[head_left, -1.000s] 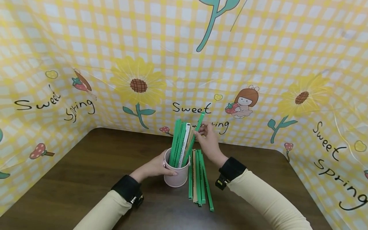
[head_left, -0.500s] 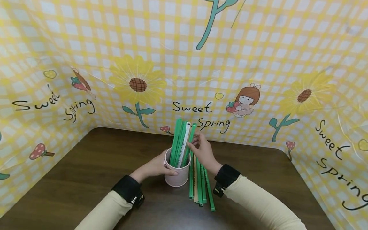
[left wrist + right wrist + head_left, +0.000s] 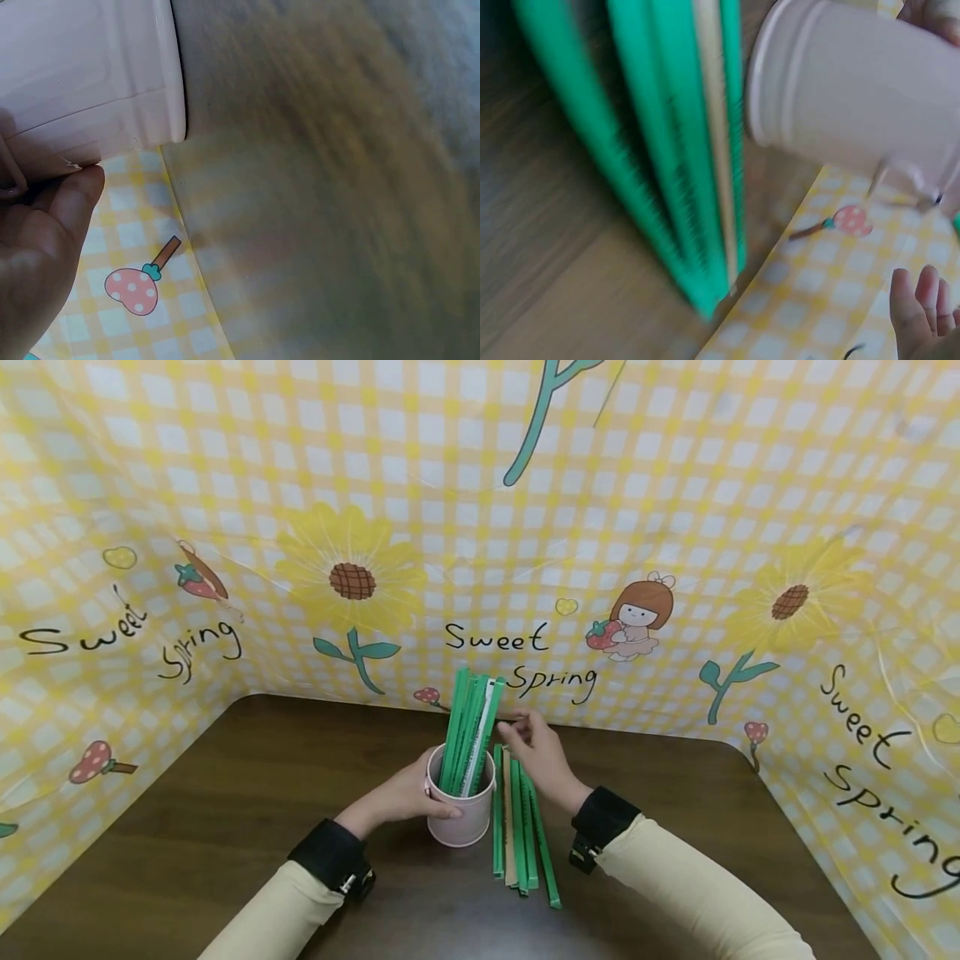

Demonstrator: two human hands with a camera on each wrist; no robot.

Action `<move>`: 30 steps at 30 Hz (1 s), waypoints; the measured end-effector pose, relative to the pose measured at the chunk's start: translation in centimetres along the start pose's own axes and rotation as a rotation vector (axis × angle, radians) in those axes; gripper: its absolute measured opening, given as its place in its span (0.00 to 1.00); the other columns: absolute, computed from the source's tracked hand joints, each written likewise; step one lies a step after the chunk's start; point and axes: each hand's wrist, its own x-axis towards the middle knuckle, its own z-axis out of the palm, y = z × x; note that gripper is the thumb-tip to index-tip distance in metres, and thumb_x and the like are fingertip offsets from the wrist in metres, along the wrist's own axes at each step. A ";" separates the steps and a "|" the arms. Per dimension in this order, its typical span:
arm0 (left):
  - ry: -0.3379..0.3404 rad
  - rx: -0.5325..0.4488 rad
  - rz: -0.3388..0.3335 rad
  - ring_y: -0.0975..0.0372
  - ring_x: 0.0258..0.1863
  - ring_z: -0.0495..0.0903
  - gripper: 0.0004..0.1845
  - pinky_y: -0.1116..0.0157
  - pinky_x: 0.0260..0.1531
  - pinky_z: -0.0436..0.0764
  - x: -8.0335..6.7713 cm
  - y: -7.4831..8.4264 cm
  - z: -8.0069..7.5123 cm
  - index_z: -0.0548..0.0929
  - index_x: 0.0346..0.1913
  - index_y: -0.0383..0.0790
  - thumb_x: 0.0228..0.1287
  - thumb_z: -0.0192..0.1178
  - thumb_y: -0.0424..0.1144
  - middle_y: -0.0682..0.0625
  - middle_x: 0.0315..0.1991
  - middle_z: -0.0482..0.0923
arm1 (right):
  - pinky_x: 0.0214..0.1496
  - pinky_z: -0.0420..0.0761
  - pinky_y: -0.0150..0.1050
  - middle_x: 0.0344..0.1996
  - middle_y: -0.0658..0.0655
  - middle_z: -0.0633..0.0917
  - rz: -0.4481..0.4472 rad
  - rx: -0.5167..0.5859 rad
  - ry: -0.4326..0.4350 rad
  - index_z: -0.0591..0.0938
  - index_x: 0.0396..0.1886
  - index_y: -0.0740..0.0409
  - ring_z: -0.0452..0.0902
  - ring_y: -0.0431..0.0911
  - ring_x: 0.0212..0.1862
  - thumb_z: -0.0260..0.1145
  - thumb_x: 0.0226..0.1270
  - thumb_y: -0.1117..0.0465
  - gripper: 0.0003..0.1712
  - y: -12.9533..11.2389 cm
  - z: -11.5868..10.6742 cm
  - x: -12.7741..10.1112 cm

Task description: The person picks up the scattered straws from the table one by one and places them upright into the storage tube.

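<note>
Head view. My left hand (image 3: 408, 795) grips the pink cup (image 3: 461, 806) from its 9 o'clock side, fingers curled round the wall and the thumb lying across the front. The cup stands upright on the brown table (image 3: 225, 802), near the middle. A bundle of green sticks (image 3: 467, 727) stands in the cup, leaning toward 12 o'clock, with one white stick among them. My right hand (image 3: 542, 756) hovers at the cup's 2 o'clock, fingers loosely spread and holding nothing, their tips just beside the upper part of the standing bundle. More sticks (image 3: 519, 827) lie flat on the table at the cup's 3 o'clock, side by side, green with a pale wooden one between them, running from 12 to 6 o'clock; my right hand is above their far ends. A yellow checked backdrop (image 3: 675, 527) with sunflowers encloses the table on three sides.

Left wrist view. The cup (image 3: 97, 67) fills the corner at 10 o'clock; my thumb (image 3: 64, 206) presses against its wall. The blurred table (image 3: 337, 150) and the backdrop (image 3: 142, 300) with a mushroom print lie beyond.

Right wrist view. The flat sticks (image 3: 667, 150) run blurred across the table from 12 toward 6 o'clock, just beside the cup (image 3: 855, 90) at 2 o'clock. My right fingertips (image 3: 922, 307) show at 5 o'clock, straight and together, touching nothing.
</note>
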 end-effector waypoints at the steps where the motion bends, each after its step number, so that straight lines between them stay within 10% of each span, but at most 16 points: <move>1: 0.005 -0.006 0.000 0.44 0.66 0.72 0.61 0.43 0.66 0.73 0.0 0.0 -0.1 0.50 0.78 0.30 0.52 0.79 0.48 0.32 0.70 0.65 | 0.45 0.79 0.39 0.47 0.66 0.82 0.016 -0.006 -0.010 0.70 0.68 0.65 0.80 0.52 0.42 0.57 0.81 0.58 0.23 0.4 -0.5 0.0; 14: 0.000 -0.041 -0.006 0.45 0.68 0.71 0.59 0.44 0.68 0.70 -0.2 0.1 0.2 0.51 0.79 0.32 0.53 0.79 0.45 0.34 0.71 0.66 | 0.41 0.86 0.44 0.36 0.62 0.79 0.375 -0.072 -0.197 0.75 0.59 0.74 0.80 0.47 0.35 0.63 0.69 0.70 0.21 6.8 -1.8 -1.9; 30: -0.007 -0.035 0.011 0.44 0.68 0.70 0.60 0.43 0.67 0.71 -0.1 0.1 0.1 0.50 0.79 0.31 0.53 0.79 0.45 0.33 0.71 0.65 | 0.34 0.86 0.44 0.47 0.69 0.82 0.405 -0.236 -0.215 0.66 0.72 0.74 0.82 0.52 0.37 0.66 0.67 0.69 0.36 6.4 -1.1 -1.2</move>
